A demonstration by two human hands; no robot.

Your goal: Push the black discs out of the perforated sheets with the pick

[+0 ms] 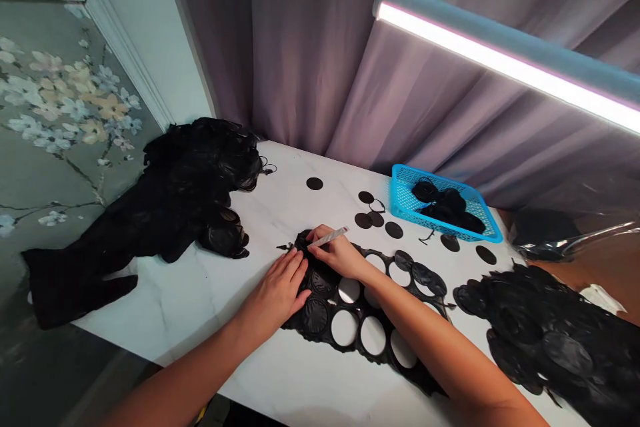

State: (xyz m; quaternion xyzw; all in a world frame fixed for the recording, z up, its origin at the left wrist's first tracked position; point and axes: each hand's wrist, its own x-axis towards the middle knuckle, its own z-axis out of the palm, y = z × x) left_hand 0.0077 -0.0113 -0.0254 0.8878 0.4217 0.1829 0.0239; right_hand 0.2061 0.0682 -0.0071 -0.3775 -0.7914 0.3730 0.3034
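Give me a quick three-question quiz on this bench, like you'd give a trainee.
1. Which hand holds the slim metal tool?
2. True or false: the blue plastic basket holds black discs.
3. What shape are the holes in the black sheet under the left hand?

Key: 1. The right hand. 2. True. 3. Round.
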